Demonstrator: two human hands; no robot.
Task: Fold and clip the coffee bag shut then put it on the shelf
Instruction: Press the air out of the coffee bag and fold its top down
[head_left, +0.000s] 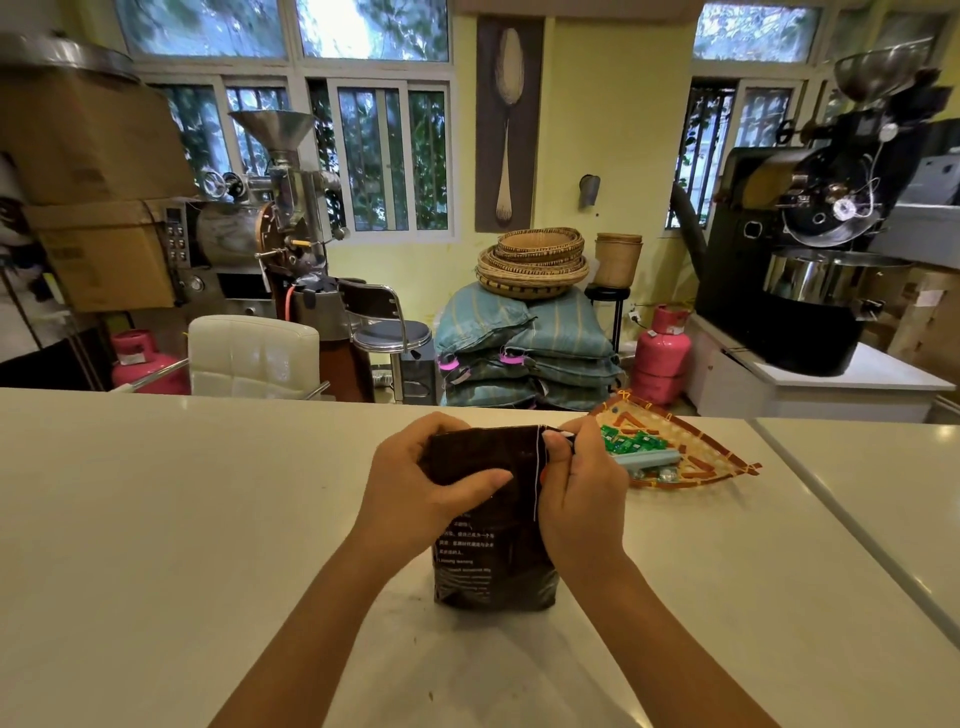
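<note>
Both hands pinch the top edge of the dark coffee bag (493, 540): left hand (415, 483), right hand (582, 483). It stands mid-desk (182, 519), a woven tray (696, 457) just beside, bare surface elsewhere.

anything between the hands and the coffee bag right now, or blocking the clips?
Nothing visible. Both the left hand and right hand already grip the top of the coffee bag, standing on the counter. The woven tray with clips sits just right of it, unobstructed. No shelf in view.
</note>
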